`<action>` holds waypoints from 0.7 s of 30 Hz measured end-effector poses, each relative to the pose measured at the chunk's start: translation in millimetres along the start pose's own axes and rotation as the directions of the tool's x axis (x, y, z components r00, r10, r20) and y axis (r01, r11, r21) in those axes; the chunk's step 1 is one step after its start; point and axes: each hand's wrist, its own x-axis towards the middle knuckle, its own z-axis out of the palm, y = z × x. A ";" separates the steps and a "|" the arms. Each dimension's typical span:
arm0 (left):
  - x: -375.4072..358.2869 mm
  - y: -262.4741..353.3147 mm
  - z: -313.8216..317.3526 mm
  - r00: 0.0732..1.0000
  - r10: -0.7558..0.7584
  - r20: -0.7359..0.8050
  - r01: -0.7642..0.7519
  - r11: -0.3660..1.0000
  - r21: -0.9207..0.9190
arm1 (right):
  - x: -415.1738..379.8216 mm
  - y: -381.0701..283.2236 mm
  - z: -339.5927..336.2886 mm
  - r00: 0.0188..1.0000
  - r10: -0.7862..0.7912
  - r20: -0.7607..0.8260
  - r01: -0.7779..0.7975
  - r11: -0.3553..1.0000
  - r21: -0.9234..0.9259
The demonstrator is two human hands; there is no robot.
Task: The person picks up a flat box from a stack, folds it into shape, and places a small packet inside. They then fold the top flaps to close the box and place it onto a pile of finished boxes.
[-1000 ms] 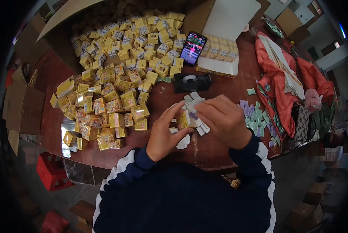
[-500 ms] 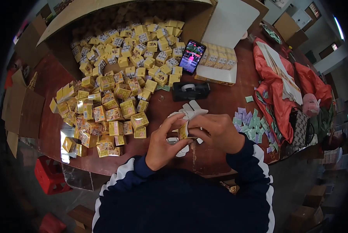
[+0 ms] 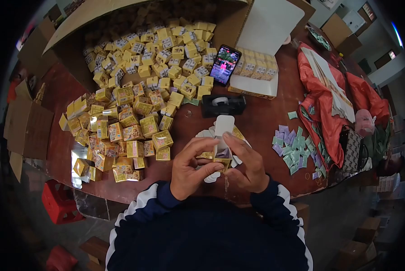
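Note:
Between my hands, above the table's front part, is a small yellow cardboard box (image 3: 222, 164) with its white lid flap (image 3: 225, 125) standing up. My left hand (image 3: 189, 167) grips the box from the left, thumb in front and fingers behind. My right hand (image 3: 246, 168) closes on its right side, with the index finger against the flap and the thumb low on the box. Something greyish-purple shows inside, too small to name. Beneath the hands lie flat white-and-yellow box blanks (image 3: 239, 133), partly hidden.
Finished-looking small yellow boxes (image 3: 130, 115) pile up at left, spilling from a large carton (image 3: 60, 38). A phone (image 3: 225, 65), a tape dispenser (image 3: 223, 106) and a white display box (image 3: 253, 88) stand ahead. Purple and green sachets (image 3: 295, 149) and red plastic bags (image 3: 322, 104) lie right.
The box in my hands has turned so its open top and raised flap face up. My right hand has moved from over the box's opening to its right side.

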 end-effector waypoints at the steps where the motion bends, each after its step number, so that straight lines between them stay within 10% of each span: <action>1: -0.8 -0.1 1.3 1.000 -0.017 0.009 0.017 1.000 0.002 | -2.2 0.5 1.5 1.000 0.002 -0.003 -0.002 1.000 0.001; 16: -1.7 -8.0 -11.2 0.997 0.021 0.072 -0.023 1.000 0.021 | 4.8 2.8 16.5 0.990 -0.123 -0.063 0.119 0.991 -0.065; 21: 1.7 -2.8 -6.9 0.999 -0.042 -0.021 0.038 0.986 -0.164 | 4.0 -5.0 22.0 0.990 0.072 -0.122 -0.066 0.996 0.053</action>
